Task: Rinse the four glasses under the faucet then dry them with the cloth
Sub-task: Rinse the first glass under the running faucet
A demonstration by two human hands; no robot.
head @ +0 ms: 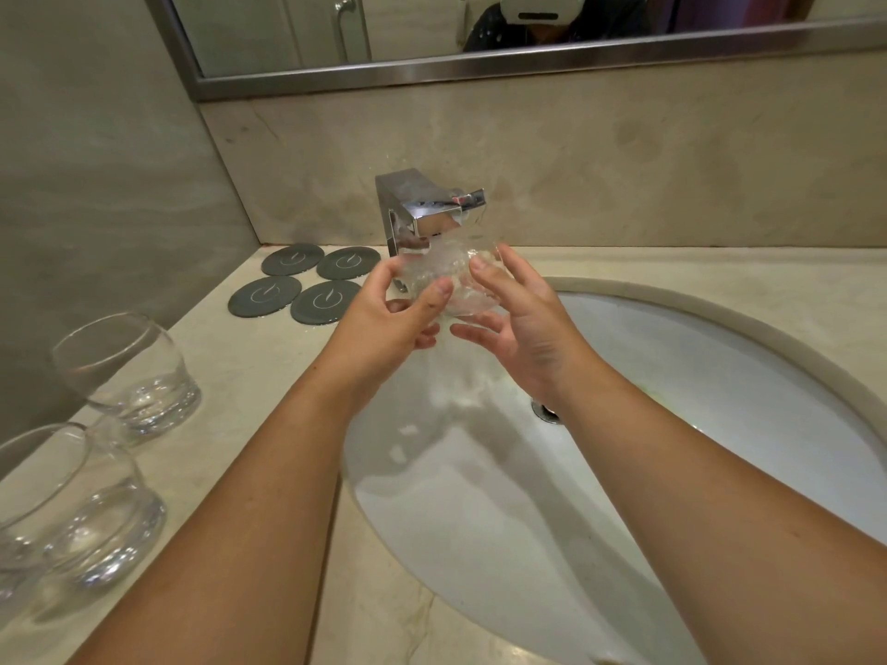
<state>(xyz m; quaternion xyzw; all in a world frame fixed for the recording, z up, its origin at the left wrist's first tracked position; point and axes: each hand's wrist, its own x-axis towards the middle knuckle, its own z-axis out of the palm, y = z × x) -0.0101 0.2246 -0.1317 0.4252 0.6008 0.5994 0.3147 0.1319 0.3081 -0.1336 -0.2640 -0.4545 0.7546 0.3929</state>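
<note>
Under faucet (432,218), hands (384,324) (523,328) gripping glass (456,285)

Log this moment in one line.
phase: rinse | left hand, right hand: holding glass under faucet | water: running | counter: other glasses waiting

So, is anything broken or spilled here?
Nothing stands out. The left hand and right hand hold one glass under the running faucet, and the water falls into the sink. A second glass and third glass stand upright, unbroken, on the counter.
</note>
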